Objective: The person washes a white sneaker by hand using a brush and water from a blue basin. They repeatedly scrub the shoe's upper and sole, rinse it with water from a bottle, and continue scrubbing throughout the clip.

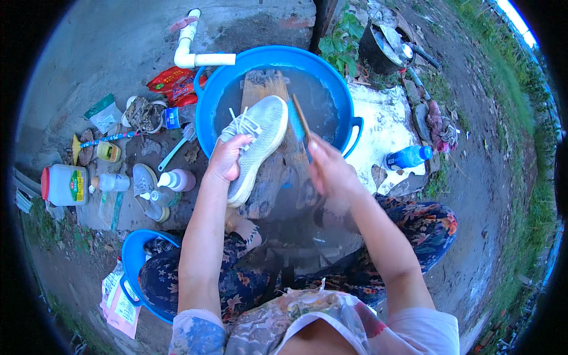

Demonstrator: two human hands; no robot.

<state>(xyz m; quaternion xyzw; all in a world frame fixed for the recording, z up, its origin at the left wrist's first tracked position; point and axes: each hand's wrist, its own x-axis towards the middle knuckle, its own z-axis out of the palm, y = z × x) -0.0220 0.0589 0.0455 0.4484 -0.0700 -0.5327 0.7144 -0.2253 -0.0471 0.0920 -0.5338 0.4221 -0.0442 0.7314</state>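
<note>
A light grey sneaker (263, 133) with a pale sole is gripped at its ankle opening by my left hand (228, 157). Its toe points up and away, and the sole faces right. My right hand (331, 168) is closed round a scrub brush (300, 118) with a brown wooden back and blue bristles. The bristles face the sole's edge close to the toe; whether they touch it I cannot tell. Beneath both, a wooden board (269, 195) leans into a large blue basin (204, 127) of murky water.
A second grey shoe (148, 189) stands at the left among bottles, beside a white-handled brush (174, 151). A white pipe (207, 60) reaches over the basin's rim. A blue bottle (408, 157) lies at the right, and a smaller blue basin (135, 254) sits by my left knee.
</note>
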